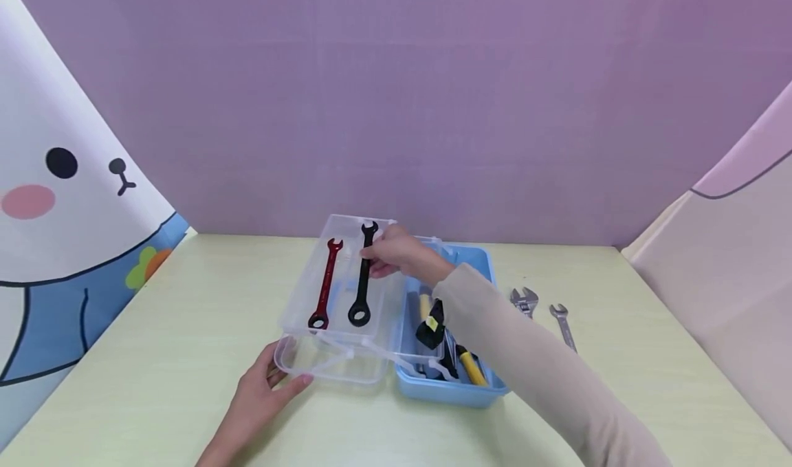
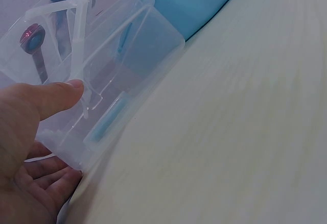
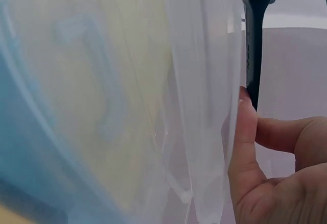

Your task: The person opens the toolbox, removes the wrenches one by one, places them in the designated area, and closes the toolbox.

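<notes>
A blue toolbox (image 1: 445,398) stands on the table with its clear plastic trays folded out to the left. On the upper clear tray (image 1: 303,295) lies a red combination wrench (image 1: 325,285). My right hand (image 1: 396,250) pinches a black combination wrench (image 1: 363,278) near its upper end, over that same tray; the right wrist view shows the black wrench (image 3: 254,45) between thumb and fingers. At the near left corner of the lower clear tray (image 1: 334,367), my left hand (image 1: 260,388) holds on, thumb on the near side and fingers (image 2: 61,183) low at the corner.
Inside the blue box lie a black tape measure (image 1: 430,326) and yellow-handled tools (image 1: 473,369). Right of the box, an adjustable wrench (image 1: 524,300) and a small silver wrench (image 1: 563,326) lie on the table (image 1: 185,316), partly behind the right sleeve (image 1: 526,357).
</notes>
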`<state>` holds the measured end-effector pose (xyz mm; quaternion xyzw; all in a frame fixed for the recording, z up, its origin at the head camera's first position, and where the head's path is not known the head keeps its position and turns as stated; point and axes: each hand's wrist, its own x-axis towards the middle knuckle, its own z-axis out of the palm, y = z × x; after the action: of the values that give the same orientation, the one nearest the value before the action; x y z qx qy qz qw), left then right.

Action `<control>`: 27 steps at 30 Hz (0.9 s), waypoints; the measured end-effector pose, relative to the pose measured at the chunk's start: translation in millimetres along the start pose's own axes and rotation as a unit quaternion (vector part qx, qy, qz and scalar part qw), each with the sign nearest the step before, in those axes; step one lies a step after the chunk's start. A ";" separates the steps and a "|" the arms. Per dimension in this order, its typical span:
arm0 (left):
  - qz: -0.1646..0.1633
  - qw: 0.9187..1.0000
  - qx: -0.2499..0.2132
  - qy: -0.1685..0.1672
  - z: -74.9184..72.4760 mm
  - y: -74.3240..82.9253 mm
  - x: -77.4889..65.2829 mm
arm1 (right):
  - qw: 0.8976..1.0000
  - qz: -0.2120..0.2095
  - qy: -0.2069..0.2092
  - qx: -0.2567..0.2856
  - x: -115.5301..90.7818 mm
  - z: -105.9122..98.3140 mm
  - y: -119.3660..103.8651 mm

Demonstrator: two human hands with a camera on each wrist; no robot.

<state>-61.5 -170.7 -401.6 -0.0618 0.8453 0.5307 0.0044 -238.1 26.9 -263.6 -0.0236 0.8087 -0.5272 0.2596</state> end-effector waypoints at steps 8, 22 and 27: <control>0.006 1.000 0.000 0.006 -1.8 -2.6 3.5 | 0.999 0.014 -0.024 0.017 -4.0 -3.7 -2.0; 0.013 1.000 0.005 0.007 0.5 -5.4 8.1 | 0.999 0.004 -0.038 0.013 -9.8 -27.1 3.2; 0.015 1.000 0.005 0.007 0.8 -5.0 9.5 | 0.999 0.006 -0.035 0.000 -12.8 -36.2 7.2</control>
<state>-70.5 -173.1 -407.1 -0.0529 0.8486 0.5263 -0.0093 -241.4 64.5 -253.6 -0.0367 0.7993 -0.5246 0.2908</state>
